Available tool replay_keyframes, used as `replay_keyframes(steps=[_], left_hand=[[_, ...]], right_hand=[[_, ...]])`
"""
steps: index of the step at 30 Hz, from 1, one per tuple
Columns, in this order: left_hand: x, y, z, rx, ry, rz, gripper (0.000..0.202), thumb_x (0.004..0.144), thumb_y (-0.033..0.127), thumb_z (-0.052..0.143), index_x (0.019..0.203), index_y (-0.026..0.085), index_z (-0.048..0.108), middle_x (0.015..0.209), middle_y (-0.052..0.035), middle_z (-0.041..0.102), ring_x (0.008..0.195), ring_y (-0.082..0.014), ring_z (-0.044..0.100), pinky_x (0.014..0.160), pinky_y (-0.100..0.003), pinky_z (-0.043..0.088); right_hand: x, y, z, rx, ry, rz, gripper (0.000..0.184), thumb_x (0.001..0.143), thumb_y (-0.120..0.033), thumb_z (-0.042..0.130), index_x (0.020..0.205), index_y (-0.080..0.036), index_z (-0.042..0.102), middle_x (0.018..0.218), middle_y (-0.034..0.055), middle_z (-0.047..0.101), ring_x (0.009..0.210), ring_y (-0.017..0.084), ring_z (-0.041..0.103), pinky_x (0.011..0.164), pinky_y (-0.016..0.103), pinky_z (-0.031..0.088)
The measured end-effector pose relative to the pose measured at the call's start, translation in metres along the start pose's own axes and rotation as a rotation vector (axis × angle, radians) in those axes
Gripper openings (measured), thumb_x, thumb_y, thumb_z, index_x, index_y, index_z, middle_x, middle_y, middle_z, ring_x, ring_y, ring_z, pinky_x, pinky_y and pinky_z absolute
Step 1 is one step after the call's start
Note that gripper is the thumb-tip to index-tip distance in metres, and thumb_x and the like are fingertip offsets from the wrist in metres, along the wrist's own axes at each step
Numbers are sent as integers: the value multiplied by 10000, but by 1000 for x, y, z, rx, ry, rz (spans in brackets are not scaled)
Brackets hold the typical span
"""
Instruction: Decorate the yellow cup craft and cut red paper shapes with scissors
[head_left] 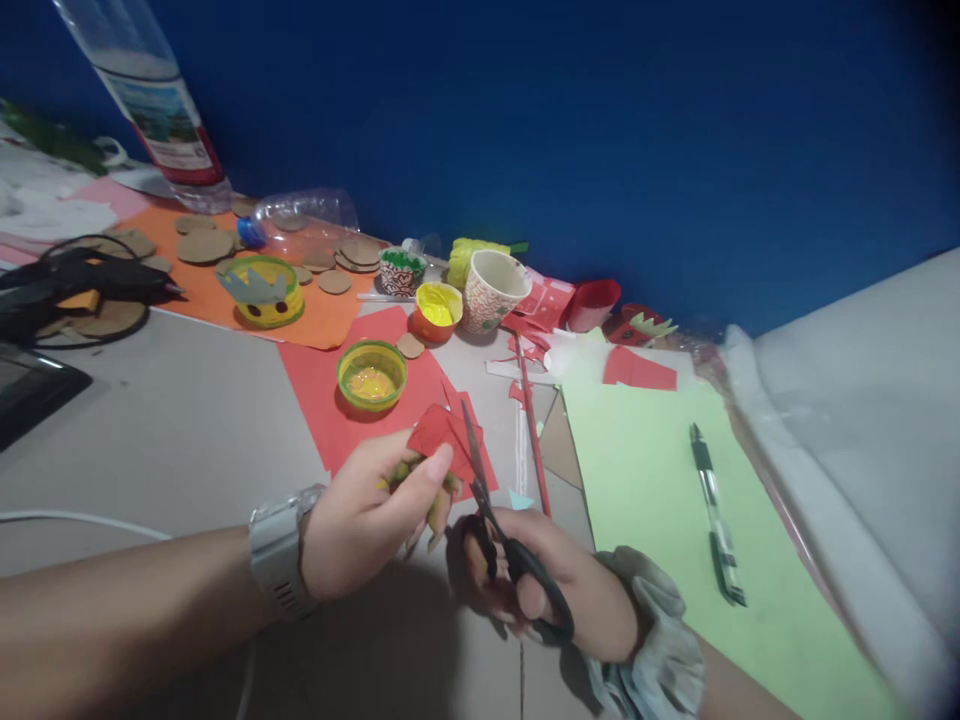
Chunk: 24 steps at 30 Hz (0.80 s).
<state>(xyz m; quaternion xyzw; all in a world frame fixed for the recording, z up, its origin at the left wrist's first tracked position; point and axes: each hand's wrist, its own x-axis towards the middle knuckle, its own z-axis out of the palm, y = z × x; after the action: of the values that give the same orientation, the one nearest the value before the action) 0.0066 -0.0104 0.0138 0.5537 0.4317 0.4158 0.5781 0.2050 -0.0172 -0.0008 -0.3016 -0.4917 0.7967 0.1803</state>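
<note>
My left hand (367,515) pinches a small piece of red paper (439,430) between thumb and fingers, low in the middle of the view. My right hand (547,575) grips black-handled scissors (491,510), fingers through the loops. The blades point up and away and lie against the red piece. A watch sits on my left wrist and a grey scrunchie on my right wrist. Both hands hover over the grey table (172,430).
A red sheet (330,395) carries a green bowl of yellow paint (371,375). A light green sheet (660,500) with a pen (716,515) lies right. A red stick (531,420), cups, cardboard discs, a glue gun (75,280) and a bottle (161,105) stand behind.
</note>
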Motion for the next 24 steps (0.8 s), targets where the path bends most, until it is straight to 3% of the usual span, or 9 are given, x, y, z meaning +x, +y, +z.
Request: replay_keyframes(steps=[24], left_hand=[[1, 1, 0, 17, -3, 3, 486, 980, 334, 380, 536, 172, 492, 452, 46, 445, 410, -69, 420, 435, -198, 340]], right_hand=[[1, 2, 0, -9, 5, -45, 616, 720, -737, 639, 759, -139, 502, 641, -7, 475, 447, 59, 411, 395, 184, 318]])
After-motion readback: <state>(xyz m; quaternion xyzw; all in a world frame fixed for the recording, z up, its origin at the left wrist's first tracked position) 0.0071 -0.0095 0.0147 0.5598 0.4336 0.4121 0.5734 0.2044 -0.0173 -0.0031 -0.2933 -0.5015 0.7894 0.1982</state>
